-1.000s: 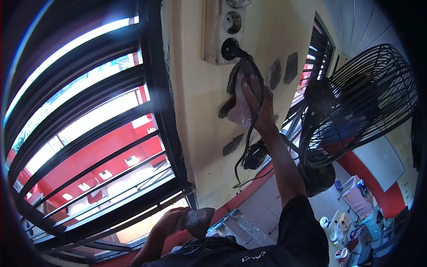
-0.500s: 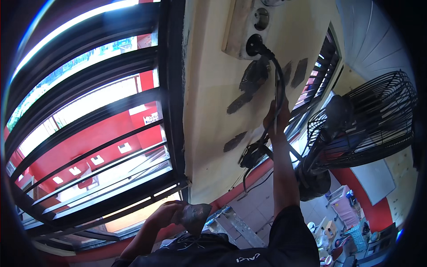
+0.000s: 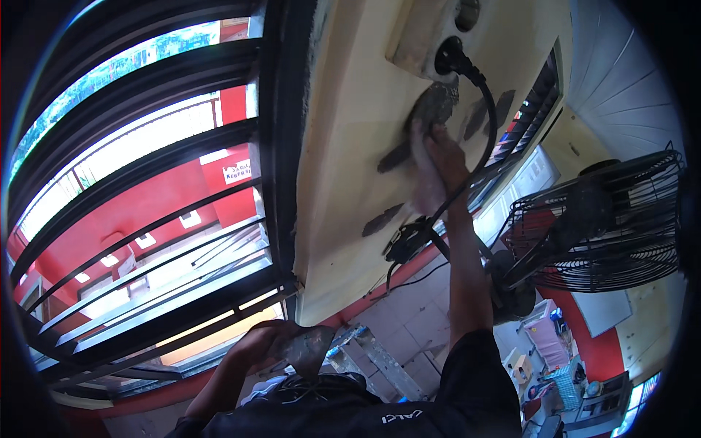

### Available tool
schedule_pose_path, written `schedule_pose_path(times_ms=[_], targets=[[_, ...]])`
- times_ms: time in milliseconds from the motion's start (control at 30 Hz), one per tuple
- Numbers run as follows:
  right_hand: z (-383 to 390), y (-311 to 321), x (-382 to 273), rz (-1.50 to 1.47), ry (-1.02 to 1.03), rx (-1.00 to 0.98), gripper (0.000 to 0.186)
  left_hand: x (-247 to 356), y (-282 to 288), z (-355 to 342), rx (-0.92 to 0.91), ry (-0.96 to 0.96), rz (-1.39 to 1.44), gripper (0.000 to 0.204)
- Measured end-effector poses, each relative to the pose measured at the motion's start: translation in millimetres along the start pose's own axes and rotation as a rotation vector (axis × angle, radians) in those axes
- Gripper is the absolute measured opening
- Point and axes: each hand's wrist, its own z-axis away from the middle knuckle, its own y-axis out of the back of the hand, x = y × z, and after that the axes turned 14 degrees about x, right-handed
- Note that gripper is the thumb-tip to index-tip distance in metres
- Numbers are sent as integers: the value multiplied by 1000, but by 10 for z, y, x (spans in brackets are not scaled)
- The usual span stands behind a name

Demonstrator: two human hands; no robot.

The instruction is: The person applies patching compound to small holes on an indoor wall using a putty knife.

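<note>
Fingers [image 3: 442, 146] of the right hand [image 3: 453, 164], close together, hold a pale pinkish piece [image 3: 426, 186] against the cream wall [image 3: 350, 146], below the socket box [image 3: 415, 47]; left hand [image 3: 264, 344], fingers clamped on a grey wedge-shaped piece [image 3: 309, 347], is low near the window bars [image 3: 219, 292].

daylight through the barred window [image 3: 182, 150] at nine o'clock glares white in patches; the black sleeve [image 3: 478, 372] at five is dim; bluish flare arcs at ten; fisheye bends the bars [image 3: 182, 69].
</note>
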Motion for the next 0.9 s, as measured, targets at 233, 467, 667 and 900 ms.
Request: schedule_pose_path(times_ms=[233, 467, 667, 900], targets=[[400, 151, -429, -120, 239, -99, 52, 39, -151, -146, -35, 51, 224, 27], [320, 195, -476, -938, -749, 211, 43, 4, -238, -95, -67, 60, 256, 19], [-175, 153, -163, 1, 82, 327, 40, -137, -66, -77, -84, 44, 292, 29], [-306, 25, -143, -132, 161, 231, 38, -133, 38, 70, 72, 56, 244, 31]])
